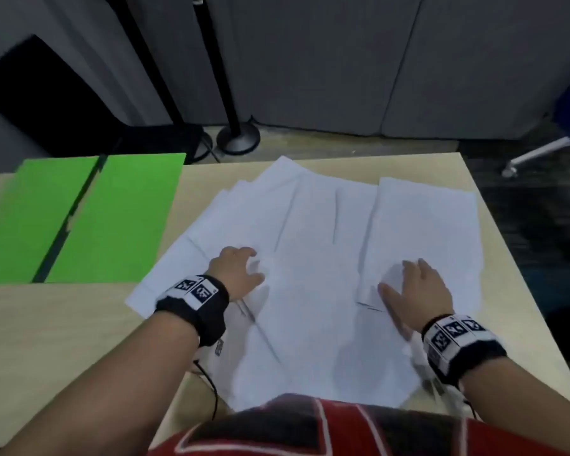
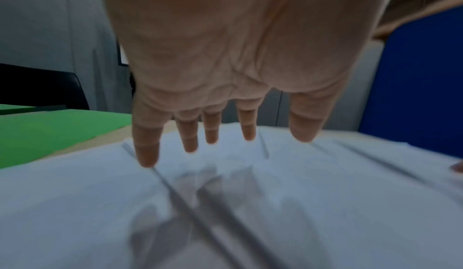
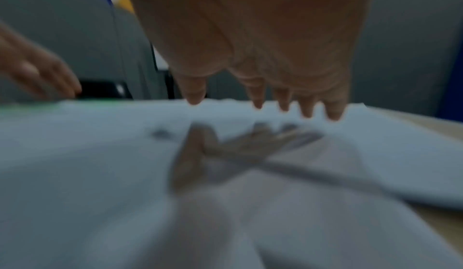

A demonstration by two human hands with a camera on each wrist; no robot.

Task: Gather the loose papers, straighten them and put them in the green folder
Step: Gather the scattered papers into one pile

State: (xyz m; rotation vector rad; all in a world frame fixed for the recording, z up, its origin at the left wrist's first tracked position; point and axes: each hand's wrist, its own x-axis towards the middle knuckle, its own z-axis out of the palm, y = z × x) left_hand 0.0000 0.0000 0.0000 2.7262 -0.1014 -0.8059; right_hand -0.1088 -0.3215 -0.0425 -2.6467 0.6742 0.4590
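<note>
Several loose white papers (image 1: pixel 313 232) lie fanned and overlapping across the middle of the wooden table (image 1: pixel 63 324). The green folder (image 1: pixel 79 218) lies spread flat to their left, its far edge at the table's back. My left hand (image 1: pixel 241 271) hovers palm down over the left part of the papers (image 2: pixel 275 204), fingers spread and straight, holding nothing. My right hand (image 1: pixel 415 291) hovers palm down over the right part of the papers (image 3: pixel 125 154), fingers spread, casting a shadow on the sheets. The right wrist view is blurred.
The table's right edge (image 1: pixel 507 258) runs close beside the papers. A black pole with a round base (image 1: pixel 238 139) stands on the floor behind the table, before grey partitions. A chair's metal leg (image 1: pixel 540 156) shows at far right. A green strip of the folder (image 2: pixel 50 130) shows at the left.
</note>
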